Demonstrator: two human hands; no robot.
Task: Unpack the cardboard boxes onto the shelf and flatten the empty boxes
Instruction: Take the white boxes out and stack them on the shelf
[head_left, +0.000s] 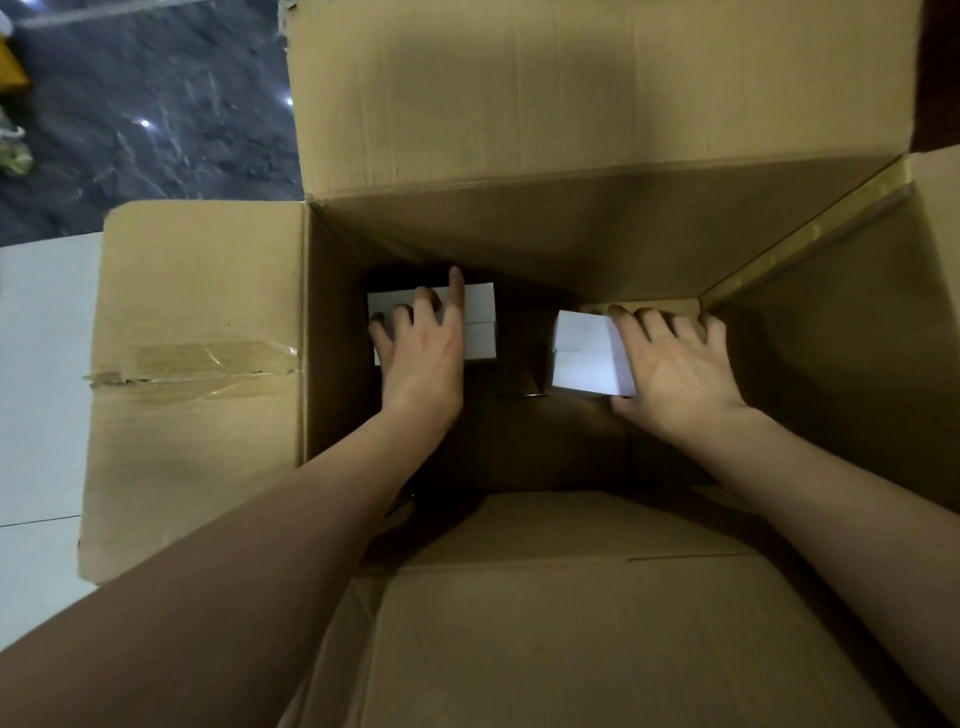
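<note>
A: What is being worked on?

B: Small white cartons are being taken out of a deep open box (519, 234), whose four flaps are folded outward. Both arms are reached down inside it.

A: Where are the cartons?

B: At the bottom. A left carton (480, 322) is stacked in the far left corner, apparently on another just beneath it. A right carton (582, 353) is tilted near the far right wall. The two are set well apart, with dark box floor between them.

A: How are the hands placed?

B: The left hand (423, 358) is laid palm down over the left carton, with the fingers (456, 296) spread and curled over its far and left edges; the forefinger is stretched almost straight toward the far wall. The right hand (675, 369) is wrapped round the right side of the right carton, fingers hooked over its far edge and the thumb tucked under its near corner. Whether either carton is lifted clear cannot be told.

A: How should the step be done well?

B: Each carton should be gripped on opposite faces before it is raised, and brought straight up so the box walls are not scraped. The stacked pair on the left is best lifted with the lower one supported, or taken singly. The shelf is not seen, so the carry cannot be judged.
</note>
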